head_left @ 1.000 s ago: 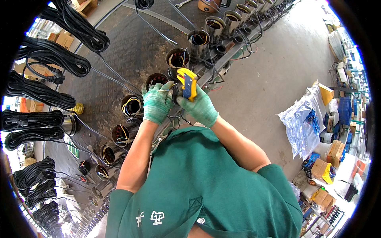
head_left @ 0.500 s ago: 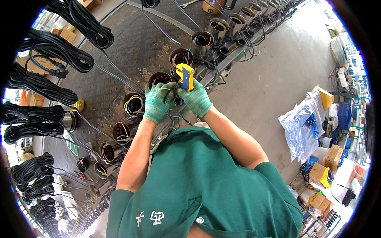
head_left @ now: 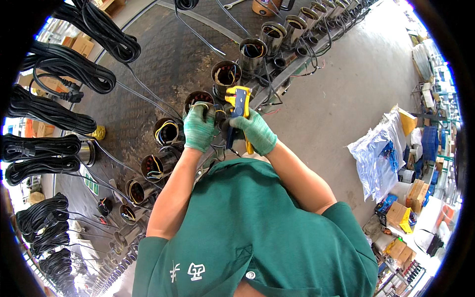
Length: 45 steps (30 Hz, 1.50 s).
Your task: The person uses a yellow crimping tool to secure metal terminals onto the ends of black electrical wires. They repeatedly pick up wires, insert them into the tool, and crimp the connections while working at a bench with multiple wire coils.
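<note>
My right hand (head_left: 260,132), in a green-and-white knit glove, is closed around a yellow and blue wire stripper (head_left: 240,102). The tool's jaw end points away from me, and its yellow handle sticks out below my fingers. Just left of it, my gloved left hand (head_left: 199,129) has its fingers curled at the near rim of an upright metal cylinder (head_left: 199,94). A short bit of thin wire seems to show at those fingertips, but most of what they pinch is hidden. Reddish-brown parts fill the inside of that cylinder. A gap separates the stripper from my left hand.
More open metal cylinders (head_left: 253,49) with coloured wires form a row along the bench edge, running both ways. Coiled black cables (head_left: 52,111) hang at the left, their grey leads crossing the dark bench top (head_left: 163,54). Boxes and plastic sheeting (head_left: 373,158) lie at the right.
The wire stripper has moved right and toward me, away from my left hand, and its blue side now shows more. My left hand has drawn slightly apart from my right at the cylinder rim.
</note>
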Each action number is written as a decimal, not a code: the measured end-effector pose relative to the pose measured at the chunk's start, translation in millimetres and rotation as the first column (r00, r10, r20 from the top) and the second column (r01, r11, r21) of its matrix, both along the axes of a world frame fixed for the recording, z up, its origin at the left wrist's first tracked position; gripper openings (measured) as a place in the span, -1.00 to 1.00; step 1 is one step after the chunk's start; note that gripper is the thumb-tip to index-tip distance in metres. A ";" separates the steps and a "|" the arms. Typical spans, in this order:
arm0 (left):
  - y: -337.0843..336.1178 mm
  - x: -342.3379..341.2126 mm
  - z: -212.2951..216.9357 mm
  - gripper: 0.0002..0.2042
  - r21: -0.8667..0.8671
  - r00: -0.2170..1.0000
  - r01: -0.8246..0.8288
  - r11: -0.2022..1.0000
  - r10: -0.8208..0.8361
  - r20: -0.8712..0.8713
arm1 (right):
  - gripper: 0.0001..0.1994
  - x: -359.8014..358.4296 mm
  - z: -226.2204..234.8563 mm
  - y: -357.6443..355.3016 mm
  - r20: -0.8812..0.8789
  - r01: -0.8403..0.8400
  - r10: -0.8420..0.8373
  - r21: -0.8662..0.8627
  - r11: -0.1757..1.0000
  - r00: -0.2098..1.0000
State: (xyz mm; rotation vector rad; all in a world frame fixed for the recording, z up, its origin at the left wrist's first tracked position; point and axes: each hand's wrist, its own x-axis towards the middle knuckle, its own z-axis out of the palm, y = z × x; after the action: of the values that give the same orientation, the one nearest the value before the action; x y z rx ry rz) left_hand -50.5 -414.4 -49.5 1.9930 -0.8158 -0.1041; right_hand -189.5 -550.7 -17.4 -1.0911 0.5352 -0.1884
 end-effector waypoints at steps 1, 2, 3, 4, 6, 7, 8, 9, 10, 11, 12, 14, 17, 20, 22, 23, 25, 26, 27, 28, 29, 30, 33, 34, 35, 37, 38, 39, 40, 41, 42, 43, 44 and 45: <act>-0.3 -2.7 1.1 -0.87 0.006 0.999 -0.005 1.000 0.005 0.047 | -0.68 -8.3 -2.5 -4.0 -0.097 -0.100 0.095 -0.045 0.994 0.991; -1.3 -5.4 2.4 -0.87 0.011 0.995 -0.011 1.000 0.010 0.094 | -0.67 -12.0 -4.9 -2.9 -0.069 -0.109 0.113 0.067 0.992 0.991; -4.1 -8.1 3.8 -0.89 -0.019 0.998 -0.006 1.000 0.008 0.065 | -0.66 -15.3 -5.7 -1.2 -0.039 -0.120 0.129 0.179 0.976 0.991; -5.4 -10.2 3.8 -0.89 -0.023 0.998 -0.016 1.000 0.017 0.065 | -0.64 -17.6 -5.0 1.1 -0.006 -0.134 0.141 0.290 0.948 0.990; -6.4 -12.6 3.4 -0.90 -0.031 0.997 -0.035 0.999 0.037 0.065 | -0.61 -18.7 0.7 5.1 -0.008 -0.142 0.150 0.277 0.950 0.989; -6.3 -12.8 1.5 -0.90 -0.014 0.996 -0.044 0.999 0.045 0.072 | -0.59 -19.2 -2.3 6.7 -0.033 -0.132 0.145 0.247 0.960 0.989; -6.1 -13.0 -1.9 -0.90 0.003 0.995 -0.054 0.999 0.054 0.080 | -0.57 -19.8 -4.7 7.8 -0.057 -0.123 0.139 0.217 0.968 0.989; -5.8 -13.2 -3.9 -0.90 0.020 0.994 -0.064 0.998 0.062 0.088 | -0.54 -20.5 -5.6 8.3 -0.033 -0.126 0.136 0.199 0.972 0.990; -6.1 -13.2 -2.8 -0.89 0.023 0.993 -0.055 0.998 0.053 0.108 | -0.55 -20.5 -6.4 8.1 -0.022 -0.133 0.141 0.205 0.970 0.990; -6.0 -13.2 -0.7 -0.89 0.026 0.991 -0.047 0.999 0.043 0.129 | -0.55 -20.1 -7.0 8.0 -0.011 -0.140 0.146 0.210 0.968 0.989; -6.1 -13.3 0.9 -0.88 0.029 0.988 -0.039 0.999 0.034 0.149 | -0.56 -19.9 -7.4 7.7 0.000 -0.148 0.151 0.216 0.965 0.988; -4.4 -13.3 1.9 -0.89 0.040 0.987 -0.030 0.999 0.023 0.161 | -0.57 -17.9 1.5 6.8 -0.062 -0.139 0.157 0.229 0.963 0.986; -3.7 -14.3 1.9 -0.90 0.031 0.990 -0.020 0.999 0.015 0.141 | -0.57 -15.6 -8.2 8.6 -0.035 -0.123 0.136 0.249 0.961 0.990; -2.9 -14.1 3.2 -0.91 0.032 0.985 -0.015 0.999 0.009 0.171 | -0.55 -14.4 -9.3 10.5 -0.014 -0.100 0.111 0.339 0.936 0.994; -2.2 -13.4 4.8 -0.91 0.041 0.979 -0.009 0.999 0.001 0.203 | -0.55 -13.6 -6.3 11.3 -0.015 -0.091 0.103 0.338 0.937 0.995; -2.0 -13.2 5.5 -0.92 0.046 0.977 -0.005 0.999 -0.005 0.213 | -0.56 -13.2 -5.3 11.5 -0.012 -0.091 0.100 0.297 0.950 0.995; -1.8 -12.7 7.4 -0.93 0.059 0.973 0.003 0.998 -0.017 0.232 | -0.57 -13.0 -3.3 11.8 -0.019 -0.096 0.102 0.205 0.974 0.995; -1.9 -12.4 8.6 -0.94 0.066 0.970 0.007 0.998 -0.022 0.241 | -0.58 -13.2 -2.3 11.7 -0.030 -0.101 0.107 0.154 0.983 0.994; -2.0 -12.1 9.1 -0.94 0.074 0.968 0.010 0.997 -0.028 0.249 | -0.59 -13.5 -1.7 11.5 -0.042 -0.107 0.111 0.103 0.989 0.993; -1.3 -11.4 8.7 -0.93 0.082 0.975 0.023 0.996 -0.041 0.217 | -0.59 -13.5 -1.6 11.0 -0.052 -0.114 0.119 0.089 0.989 0.992; 0.1 -10.0 7.9 -0.91 0.089 0.981 0.037 0.995 -0.053 0.184 | -0.59 -13.3 -1.7 10.0 -0.062 -0.122 0.127 0.075 0.990 0.990; 1.1 -8.8 7.4 -0.89 0.097 0.986 0.051 0.994 -0.065 0.151 | -0.60 -13.1 -1.7 8.7 -0.073 -0.130 0.134 0.061 0.990 0.988; 2.7 -4.8 13.5 -0.89 0.158 0.960 0.064 0.985 -0.104 0.259 | -0.61 -13.2 3.0 3.0 -0.115 -0.165 0.173 0.078 0.983 0.978; 2.8 -3.6 14.1 -0.89 0.175 0.958 0.073 0.982 -0.117 0.261 | -0.60 -13.8 2.1 0.9 -0.125 -0.180 0.185 0.053 0.982 0.975; 3.2 -2.4 14.6 -0.89 0.191 0.956 0.081 0.978 -0.130 0.263 | -0.60 -14.3 0.2 -1.0 -0.136 -0.195 0.197 0.028 0.980 0.971; 3.8 -1.7 15.7 -0.89 0.229 0.949 0.093 0.969 -0.156 0.276 | -0.60 -15.9 0.0 -4.8 -0.159 -0.188 0.192 0.035 0.981 0.969; 4.0 -1.8 16.4 -0.89 0.252 0.943 0.096 0.963 -0.169 0.286 | -0.61 -16.9 1.3 -6.8 -0.172 -0.166 0.175 0.067 0.984 0.969; 4.2 -2.1 16.8 -0.89 0.274 0.938 0.099 0.957 -0.182 0.295 | -0.62 -17.2 2.0 -8.0 -0.185 -0.142 0.159 0.099 0.985 0.970; 3.6 -2.3 16.8 -0.89 0.259 0.943 0.098 0.961 -0.173 0.284 | -0.63 -16.6 1.1 -8.4 -0.175 -0.114 0.137 0.136 0.984 0.975; 3.1 -2.6 16.2 -0.89 0.244 0.948 0.097 0.965 -0.164 0.272 | -0.64 -15.6 -1.8 -8.0 -0.165 -0.086 0.115 0.172 0.981 0.980; 2.5 -2.7 15.8 -0.89 0.228 0.953 0.095 0.969 -0.155 0.260 | -0.65 -14.6 -6.1 -6.9 -0.156 -0.058 0.092 0.209 0.976 0.983; 1.4 -2.4 15.4 -0.90 0.213 0.962 0.091 0.973 -0.141 0.235 | -0.64 -14.3 -11.7 -3.6 -0.115 -0.021 0.051 0.245 0.969 0.992; 0.7 -1.5 15.2 -0.90 0.198 0.970 0.086 0.976 -0.127 0.209 | -0.62 -13.9 -15.8 -0.4 -0.073 0.013 0.008 0.282 0.959 0.997; -0.2 -0.6 14.8 -0.89 0.183 0.976 0.080 0.980 -0.114 0.183 | -0.59 -15.3 -18.5 4.3 -0.029 0.062 -0.055 0.345 0.937 0.998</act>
State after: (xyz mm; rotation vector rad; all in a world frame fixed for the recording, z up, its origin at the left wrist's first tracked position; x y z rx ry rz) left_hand -51.2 -414.5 -34.7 2.1512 -1.0611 -0.0405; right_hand -204.8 -546.4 -35.9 -0.7350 0.5929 -0.1295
